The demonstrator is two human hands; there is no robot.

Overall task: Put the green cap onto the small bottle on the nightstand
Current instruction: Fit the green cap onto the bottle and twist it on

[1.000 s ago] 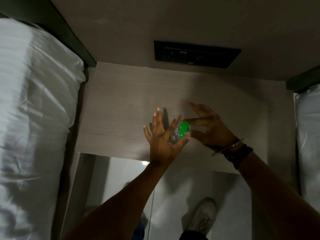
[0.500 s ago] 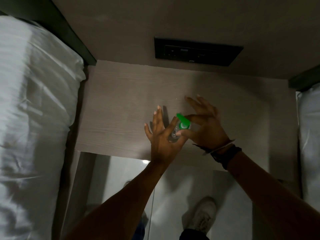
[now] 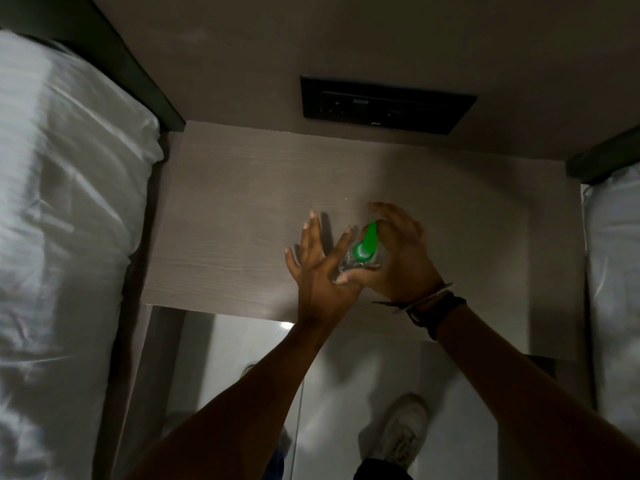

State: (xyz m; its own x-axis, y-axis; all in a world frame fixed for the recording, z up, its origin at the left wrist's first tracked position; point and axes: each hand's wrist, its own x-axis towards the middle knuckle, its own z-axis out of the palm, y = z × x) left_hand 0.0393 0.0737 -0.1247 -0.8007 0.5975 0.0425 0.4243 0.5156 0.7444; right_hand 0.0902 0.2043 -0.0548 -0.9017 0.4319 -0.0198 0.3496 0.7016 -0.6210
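A small clear bottle (image 3: 347, 265) stands on the wooden nightstand (image 3: 225, 216), near its front edge. The green cap (image 3: 365, 245) sits on the bottle's top with its flip lid standing open, pointing away from me. My left hand (image 3: 320, 268) holds the bottle from the left with index finger and thumb; its other fingers are spread upward. My right hand (image 3: 398, 258) cups around the cap from the right, thumb low against the bottle's front. Most of the bottle's body is hidden between the two hands.
White bedding (image 3: 62, 237) borders the nightstand on the left and another bed (image 3: 613, 271) on the right. A black socket panel (image 3: 384, 107) is set in the wall behind. Below the nightstand's front edge are glossy floor and a white shoe (image 3: 401, 434).
My right hand has closed in around the cap and bottle, wrapping further over them. The green flip lid now stands open. The left hand has kept its hold.
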